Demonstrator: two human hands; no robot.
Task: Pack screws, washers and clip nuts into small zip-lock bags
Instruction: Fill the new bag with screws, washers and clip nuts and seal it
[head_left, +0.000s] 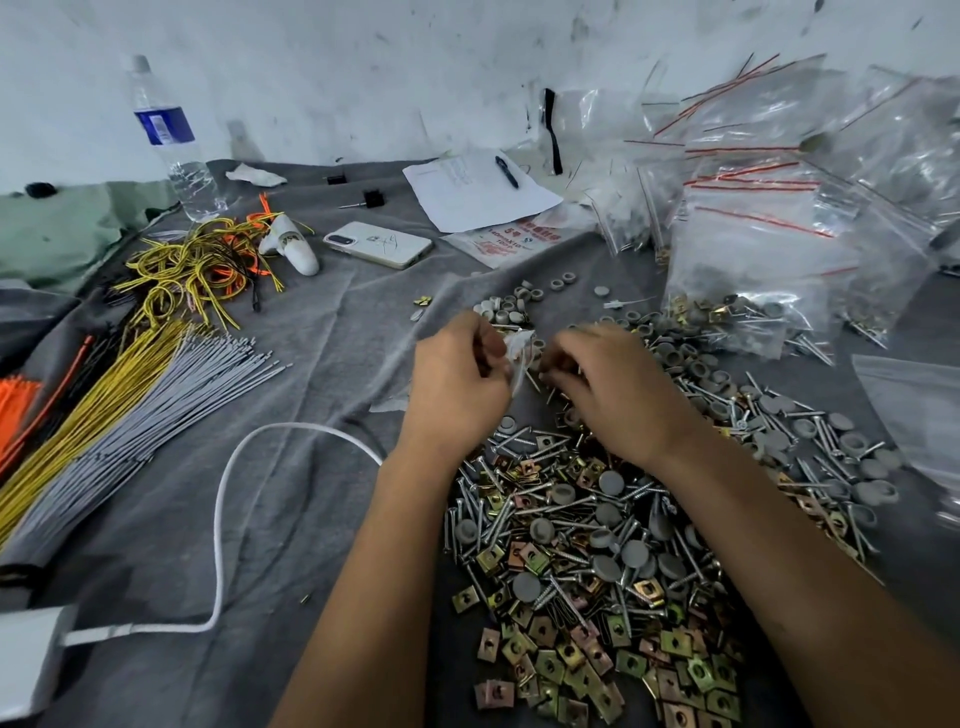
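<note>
Both hands, left hand (460, 376) and right hand (605, 384), pinched on a blurred, seemingly clear small bag (519, 353), contents hidden.

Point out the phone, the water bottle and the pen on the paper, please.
phone (377, 244), head view, middle of its white back.
water bottle (171, 140), head view, on the blue label.
pen (507, 171), head view, middle of the dark barrel, lying on the paper (467, 202).

Bare hands: two, left (457, 384), right (608, 387)
Clear plastic water bottle (174, 140): one
White smartphone (377, 244): one
Dark pen (507, 171): one
Silver screws, grey round washers, brass-coloured square clip nuts: heaped, too many to count
</note>
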